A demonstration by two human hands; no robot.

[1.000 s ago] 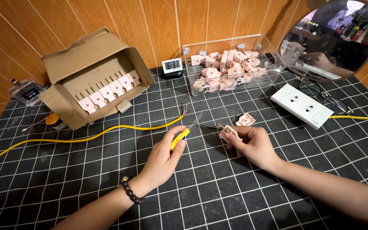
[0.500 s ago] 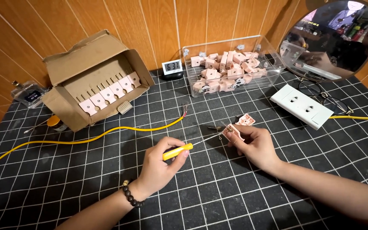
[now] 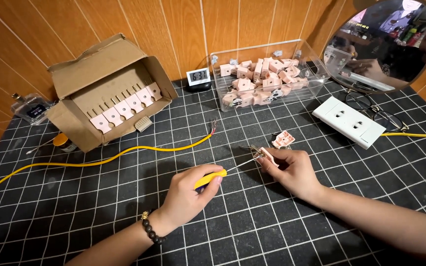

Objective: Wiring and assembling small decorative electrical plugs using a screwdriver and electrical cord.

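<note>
Open mat (image 3: 282,216) lies around both hands; the yellow cable (image 3: 124,153) crosses left, a pink part (image 3: 283,139) sits ahead.

Bright, even indoor light; soft shadows, sharp focus.

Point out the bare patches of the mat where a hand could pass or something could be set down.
Bare mat lies below the yellow cable, left of the left hand. Another patch sits between the right hand and the white socket plate. It is crowded along the back: cardboard box, clear bin, glasses.
</note>
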